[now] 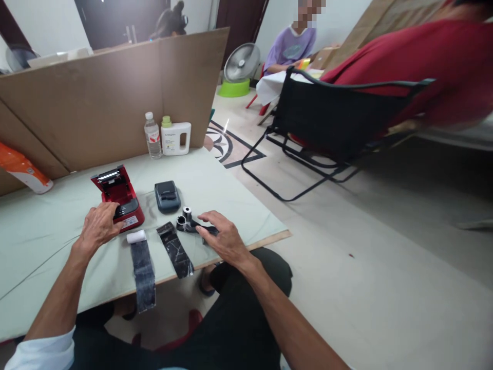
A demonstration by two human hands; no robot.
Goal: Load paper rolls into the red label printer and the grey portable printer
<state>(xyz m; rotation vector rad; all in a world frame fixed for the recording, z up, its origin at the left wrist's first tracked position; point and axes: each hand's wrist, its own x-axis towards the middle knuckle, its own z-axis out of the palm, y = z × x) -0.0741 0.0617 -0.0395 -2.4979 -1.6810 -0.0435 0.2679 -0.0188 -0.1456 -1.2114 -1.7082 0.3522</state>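
My left hand rests with curled fingers on the front of a small red printer whose lid stands open. My right hand lies over a dark strip on the table, fingers bent down on it. Just left of that hand stand two small dark rolls. A white roll with a dark strip unrolled from it lies below the printer and hangs over the table edge. A second dark strip lies beside it. A blue-grey printer sits behind the rolls.
The table has a pale green cover, backed by cardboard walls. A water bottle and a white jug stand at the back. A black folding chair holds a person in red; another person sits by a fan.
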